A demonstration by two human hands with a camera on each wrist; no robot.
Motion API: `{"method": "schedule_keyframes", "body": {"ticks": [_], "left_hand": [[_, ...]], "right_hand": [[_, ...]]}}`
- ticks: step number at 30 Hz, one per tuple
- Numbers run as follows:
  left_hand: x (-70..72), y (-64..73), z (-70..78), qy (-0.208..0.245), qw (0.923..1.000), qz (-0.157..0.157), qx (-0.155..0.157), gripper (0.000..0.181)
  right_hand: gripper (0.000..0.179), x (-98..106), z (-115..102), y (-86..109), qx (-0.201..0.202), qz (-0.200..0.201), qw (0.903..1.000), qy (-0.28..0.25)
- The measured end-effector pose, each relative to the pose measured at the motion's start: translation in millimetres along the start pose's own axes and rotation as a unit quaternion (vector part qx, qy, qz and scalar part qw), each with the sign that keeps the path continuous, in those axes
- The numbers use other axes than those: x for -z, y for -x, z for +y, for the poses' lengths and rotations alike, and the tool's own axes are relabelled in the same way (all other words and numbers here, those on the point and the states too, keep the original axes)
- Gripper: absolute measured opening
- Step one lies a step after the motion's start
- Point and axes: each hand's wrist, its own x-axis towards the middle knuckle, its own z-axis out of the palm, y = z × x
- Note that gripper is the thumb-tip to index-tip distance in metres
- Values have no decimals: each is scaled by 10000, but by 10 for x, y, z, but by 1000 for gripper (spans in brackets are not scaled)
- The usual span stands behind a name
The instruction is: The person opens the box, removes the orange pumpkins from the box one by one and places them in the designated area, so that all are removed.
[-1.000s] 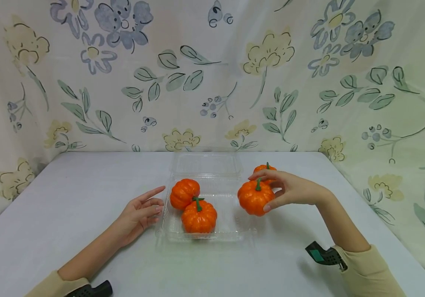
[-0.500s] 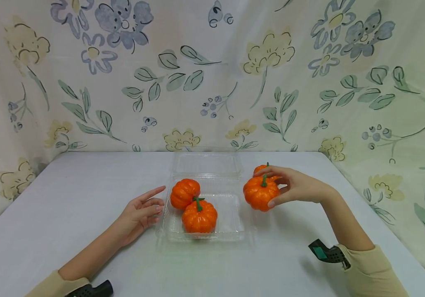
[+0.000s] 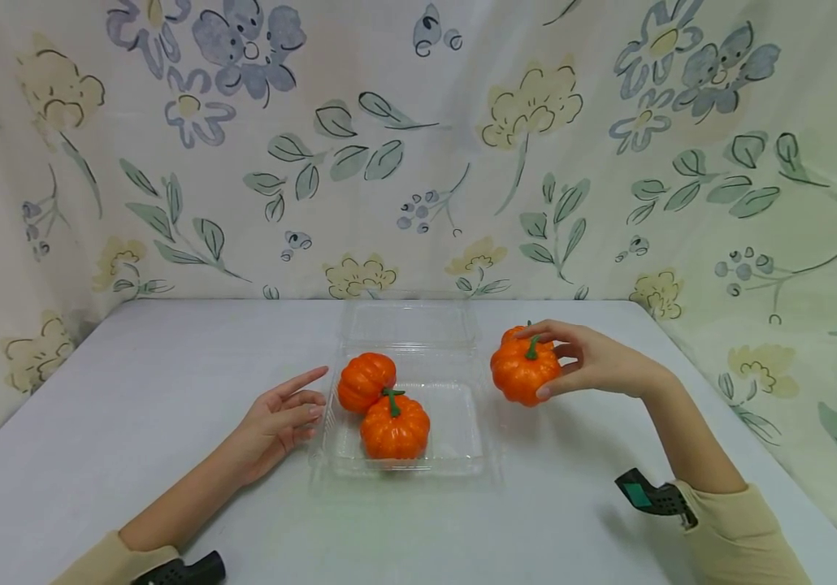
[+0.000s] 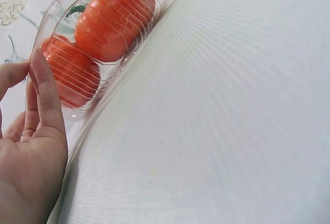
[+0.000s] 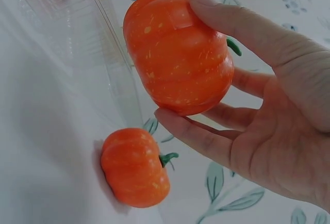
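My right hand (image 3: 594,357) grips an orange toy pumpkin (image 3: 524,372) between thumb and fingers, raised off the table to the right of a clear plastic container. In the right wrist view, this pumpkin (image 5: 178,53) shows its ribbed, speckled side and a short green stem. Two more pumpkins sit in the container (image 3: 455,431): one (image 3: 366,382) at the back left, the other (image 3: 395,428) in front of it. My left hand (image 3: 275,418) is at the container's left wall, its fingers extended toward it. The left wrist view shows the fingertips (image 4: 41,72) against the plastic.
Behind the held pumpkin, a fourth pumpkin (image 5: 135,167) rests on the white table (image 3: 170,390), mostly hidden in the head view. The container's open lid (image 3: 409,325) lies back toward the floral cloth (image 3: 418,162) at the table's far edge.
My right hand has carried the held pumpkin to the right and slightly back, away from the container and in front of the pumpkin on the table. The left hand has stayed in place.
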Motion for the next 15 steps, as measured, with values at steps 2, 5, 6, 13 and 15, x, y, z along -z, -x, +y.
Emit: {"method": "schedule_keyframes", "body": {"ticks": [2,5,6,13,15], "left_hand": [[-2,0,-1,0,10000,14,18,53],[-4,2,0,-11,10000,31,40,54],[-4,3,0,-8,10000,37,45,54],[-9,7,2,-19,10000,63,50,54],[-12,5,2,-35,10000,57,39,54]], "right_hand": [[64,11,18,6,14,52,10000,23],[63,27,39,9,24,123,9999,51],[63,32,44,9,30,136,9999,57],[66,115,63,60,-150,422,9986,274],[66,152,74,87,-191,530,9980,295]]}}
